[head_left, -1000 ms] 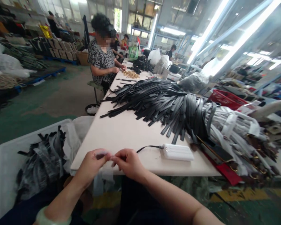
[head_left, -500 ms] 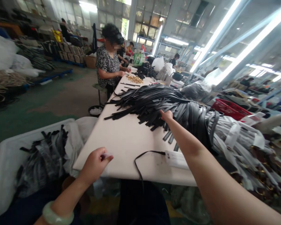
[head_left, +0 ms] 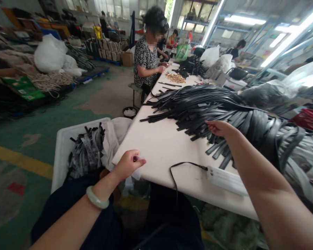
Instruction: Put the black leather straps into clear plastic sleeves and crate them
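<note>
My left hand point(head_left: 129, 164) is closed near the table's front left corner, with a small whitish piece pinched between thumb and fingers; its kind is hard to make out. A pale green bangle point(head_left: 97, 198) circles that wrist. Across the table my right hand point(head_left: 219, 128) reaches into a large pile of flat black straps point(head_left: 211, 100). Its fingers are pinched at a strap among the loose ends, partly hidden by the hand. The straps lie fanned over the white tabletop point(head_left: 159, 142), their cut ends toward the left and front.
A white power strip point(head_left: 225, 180) with a black cable lies near the front edge. To the left stands a white bin point(head_left: 57, 152) holding wrapped black strips. A co-worker point(head_left: 147, 55) sits at the table's far left side, near a heap of gold-coloured metal pieces point(head_left: 175, 77).
The view has turned left and down, so the table and both hands appear farther right. My right hand stays at the strap ends, and my left hand remains closed near the table corner.
</note>
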{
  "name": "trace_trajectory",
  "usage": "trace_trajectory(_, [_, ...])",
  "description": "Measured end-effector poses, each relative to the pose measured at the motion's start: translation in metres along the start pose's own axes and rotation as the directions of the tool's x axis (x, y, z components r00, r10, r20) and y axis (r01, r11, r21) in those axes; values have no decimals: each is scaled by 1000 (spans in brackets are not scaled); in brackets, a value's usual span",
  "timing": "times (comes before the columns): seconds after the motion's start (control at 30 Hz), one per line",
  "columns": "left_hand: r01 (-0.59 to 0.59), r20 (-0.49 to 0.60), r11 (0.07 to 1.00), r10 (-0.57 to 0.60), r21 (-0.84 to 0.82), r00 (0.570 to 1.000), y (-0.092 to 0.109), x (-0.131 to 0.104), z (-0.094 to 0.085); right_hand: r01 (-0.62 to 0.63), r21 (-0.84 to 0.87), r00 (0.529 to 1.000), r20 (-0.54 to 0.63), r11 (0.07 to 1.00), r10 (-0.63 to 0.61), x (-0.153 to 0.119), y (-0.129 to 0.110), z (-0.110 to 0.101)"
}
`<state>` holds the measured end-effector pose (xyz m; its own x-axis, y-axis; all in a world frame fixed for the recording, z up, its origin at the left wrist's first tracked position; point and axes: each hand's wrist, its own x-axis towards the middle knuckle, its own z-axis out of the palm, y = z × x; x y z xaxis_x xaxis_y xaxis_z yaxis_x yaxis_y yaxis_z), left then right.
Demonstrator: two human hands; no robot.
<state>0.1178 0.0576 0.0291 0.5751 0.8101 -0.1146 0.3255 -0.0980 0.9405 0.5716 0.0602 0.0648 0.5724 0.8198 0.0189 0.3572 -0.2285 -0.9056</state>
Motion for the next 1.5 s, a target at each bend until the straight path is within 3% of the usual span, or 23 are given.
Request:
trace_trajectory(0.13, [4,118,992,11,-128,993,3,-5,-1,-41,143,953,301,989,-4,-86,-28,44])
trace_trajectory(0.17, [6,138,990,14,-140,990,4,-6,-1,-14,236,897,431,972,-92,-114,-37,59])
trace_trajectory(0.23, [9,154,989,13,-146,988,5,-8,-1,77,341,766,582,937,-274,-167,-55,89])
trace_trajectory(0.27, [10,155,989,12,-144,988,6,-9,-1,158,346,718,603,925,-348,-189,-64,103])
trace_trajectory(0.37, [-3,155,988,28,-156,988,7,-12,-3,522,300,651,465,798,-600,-230,-80,134])
trace_trajectory(0.43, [-8,170,984,39,-176,985,7,-14,-5,598,263,638,416,757,-648,-238,-83,148])
trace_trajectory(0.6, [8,207,973,41,-231,978,6,-17,-10,515,167,644,571,841,-508,-238,-82,168])
trace_trajectory(0.83, [13,206,952,53,-304,977,5,-18,-13,381,99,791,479,919,-380,-248,-85,178])
trace_trajectory(0.97, [8,174,917,67,-399,982,6,-18,-13,381,74,857,346,922,-382,-254,-86,176])
trace_trajectory(1.17, [-21,105,950,56,-311,993,8,-20,-16,417,142,829,345,898,-440,-261,-81,165])
trace_trajectory(1.23, [-15,91,953,45,-303,995,8,-20,-17,331,300,859,296,895,-417,-259,-79,160])
trace_trajectory(1.33, [-5,128,962,42,-274,991,7,-20,-17,222,593,872,236,774,-430,-251,-80,153])
trace_trajectory(1.4, [15,176,970,29,-241,984,6,-19,-16,227,688,828,236,689,-508,-246,-83,151])
trace_trajectory(1.5, [64,255,976,-10,-206,967,5,-20,-15,301,691,733,274,658,-623,-242,-89,152])
